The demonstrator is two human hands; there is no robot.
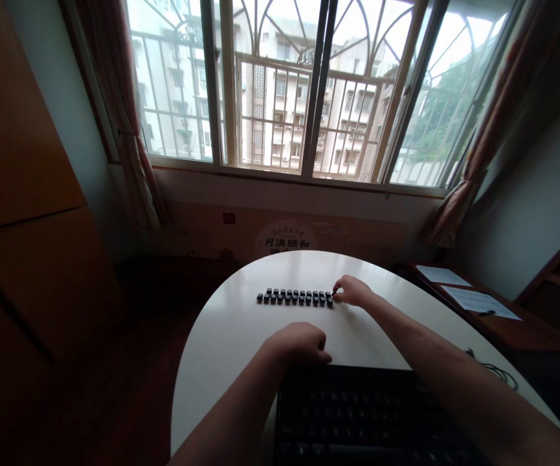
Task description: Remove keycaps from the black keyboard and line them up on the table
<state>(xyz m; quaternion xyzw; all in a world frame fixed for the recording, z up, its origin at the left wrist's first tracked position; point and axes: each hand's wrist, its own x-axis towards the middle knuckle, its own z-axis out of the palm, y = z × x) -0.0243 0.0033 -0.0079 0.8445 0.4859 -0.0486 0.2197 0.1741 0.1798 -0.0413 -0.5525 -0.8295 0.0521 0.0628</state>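
Two rows of small black keycaps [294,298] stand on the white round table [226,336]. At the right end of these rows, my right hand [354,291] pinches a small dark keycap [335,292] between its fingertips. My left hand [302,342] is closed, with curled fingers, just above the far left edge of the black keyboard [352,414]. Whatever it may hold is hidden. The keyboard lies at the near side of the table, partly under my right forearm.
A thin dark cable [500,374] lies coiled on the table to the right. Beyond it stands a brown wooden desk [546,330] with paper sheets [478,301] and a pen [487,313]. A barred window [316,97] with curtains is ahead; a wooden cabinet [22,226] stands left.
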